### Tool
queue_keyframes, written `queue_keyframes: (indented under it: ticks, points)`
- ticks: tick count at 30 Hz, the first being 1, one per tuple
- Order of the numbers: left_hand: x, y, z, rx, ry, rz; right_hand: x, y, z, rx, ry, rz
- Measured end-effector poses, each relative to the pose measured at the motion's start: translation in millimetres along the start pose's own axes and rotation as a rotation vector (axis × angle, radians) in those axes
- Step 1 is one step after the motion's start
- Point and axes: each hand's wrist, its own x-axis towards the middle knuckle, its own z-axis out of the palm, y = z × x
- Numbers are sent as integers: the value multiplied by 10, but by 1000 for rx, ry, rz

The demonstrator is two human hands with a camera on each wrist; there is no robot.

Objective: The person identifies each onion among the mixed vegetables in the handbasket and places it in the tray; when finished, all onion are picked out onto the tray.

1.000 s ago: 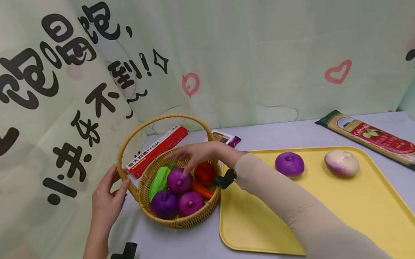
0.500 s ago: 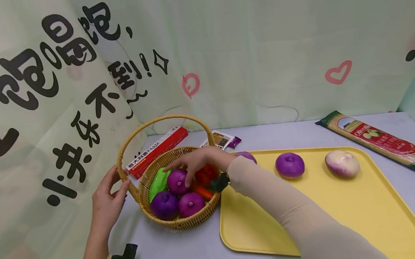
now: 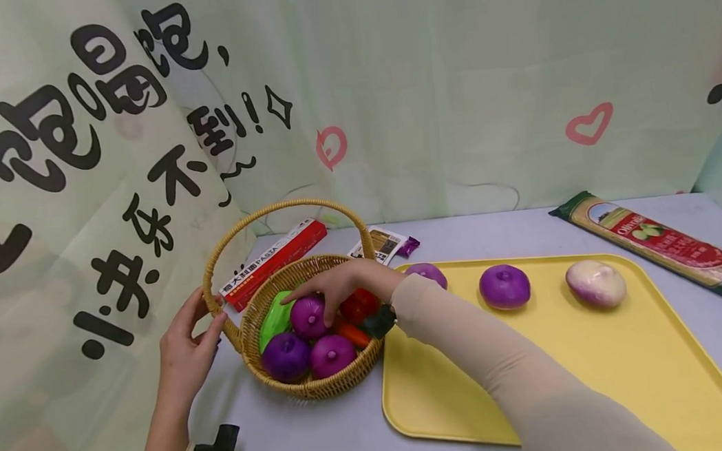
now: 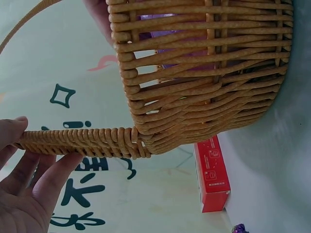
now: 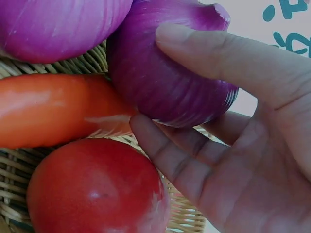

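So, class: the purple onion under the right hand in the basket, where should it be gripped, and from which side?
Grip the purple onion across its round middle, coming from above. Carrot, tomato and other onions crowd its sides low in the basket; only its top is free. The right hand already curls round it so.

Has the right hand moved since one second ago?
Yes. The right hand went lower and left against the basket, closing round a purple onion.
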Motion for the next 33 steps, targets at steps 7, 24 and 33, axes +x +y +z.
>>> queue_keyframes:
  ticks: [7, 24, 33]
  points:
    - [-1, 21, -8, -6, -5, -10, -6, 2, -6, 43, 4, -9]
    - [4, -11, 1, -3, -2, 8, -177, 28, -85, 141, 164, -25]
    - [-10, 9, -3, -9, -1, 6, -333, 3, -118, 197, 195, -66]
